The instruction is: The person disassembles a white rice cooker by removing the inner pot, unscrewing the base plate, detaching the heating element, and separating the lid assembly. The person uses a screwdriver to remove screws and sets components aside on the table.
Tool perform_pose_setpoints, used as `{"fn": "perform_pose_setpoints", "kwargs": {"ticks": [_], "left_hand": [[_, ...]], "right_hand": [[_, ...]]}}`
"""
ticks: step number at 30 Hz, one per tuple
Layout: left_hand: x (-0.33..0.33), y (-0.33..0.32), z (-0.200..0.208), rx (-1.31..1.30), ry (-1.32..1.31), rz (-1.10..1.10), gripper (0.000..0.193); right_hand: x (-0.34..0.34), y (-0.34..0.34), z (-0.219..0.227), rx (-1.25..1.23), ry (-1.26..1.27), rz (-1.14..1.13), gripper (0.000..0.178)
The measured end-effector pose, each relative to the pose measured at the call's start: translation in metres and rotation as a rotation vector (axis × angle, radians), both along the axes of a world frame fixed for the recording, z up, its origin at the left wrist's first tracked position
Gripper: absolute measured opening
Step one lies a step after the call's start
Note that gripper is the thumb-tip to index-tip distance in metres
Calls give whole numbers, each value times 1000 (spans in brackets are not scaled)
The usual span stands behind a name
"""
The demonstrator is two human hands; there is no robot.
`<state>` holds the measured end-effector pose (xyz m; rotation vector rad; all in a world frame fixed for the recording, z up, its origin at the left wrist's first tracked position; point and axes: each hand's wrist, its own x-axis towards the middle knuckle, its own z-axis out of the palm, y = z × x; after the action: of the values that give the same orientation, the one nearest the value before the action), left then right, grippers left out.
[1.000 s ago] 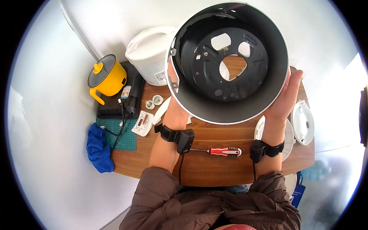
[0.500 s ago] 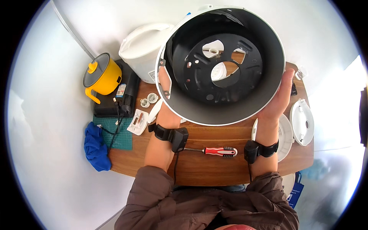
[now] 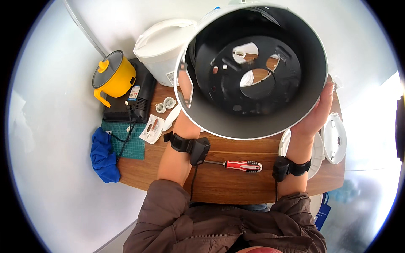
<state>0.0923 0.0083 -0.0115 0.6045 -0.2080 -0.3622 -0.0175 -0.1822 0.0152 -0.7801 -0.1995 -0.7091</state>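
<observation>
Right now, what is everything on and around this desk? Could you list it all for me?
Round housing shell: 1, white outside and black inside with cut-out holes, held up between both hands.
Rice cooker: 1, white, back of table.
Small pot with lid: 1, yellow, back left.
Flat box: 1, black, under the pot.
Cutting mat: 1, green, left edge.
Cloth: 1, blue, far left.
Screwdriver: 1, red handle, table front.
Small plastic parts: several, white, near the mat.
Round covers: 2, white, right side.
Table: 1, brown wood.
Left hand: on the shell's left rim.
Right hand: against the shell's right side.
</observation>
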Motion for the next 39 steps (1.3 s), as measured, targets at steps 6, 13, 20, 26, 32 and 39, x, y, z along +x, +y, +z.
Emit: {"fn": "perform_pose_setpoints", "kwargs": {"ticks": [6, 13, 20, 26, 32, 39], "left_hand": [[11, -8, -9, -15, -65, 4, 48], [18, -12, -17, -33, -133, 22, 47], [21, -15, -23, -40, -183, 31, 46], [21, -15, -26, -47, -215, 44, 45], [21, -19, -26, -44, -251, 57, 44], [20, -18, -34, -33, -275, 74, 42]], "right_hand": [[-5, 7, 12, -90, 5, -10, 62], [-8, 8, 16, -94, 143, -88, 60], [-7, -19, 0, -129, 189, -12, 58], [-5, -25, -4, -192, 174, -15, 56], [-8, -24, 2, -187, 249, -42, 53], [-6, -40, -5, -167, 251, -54, 51]]}}
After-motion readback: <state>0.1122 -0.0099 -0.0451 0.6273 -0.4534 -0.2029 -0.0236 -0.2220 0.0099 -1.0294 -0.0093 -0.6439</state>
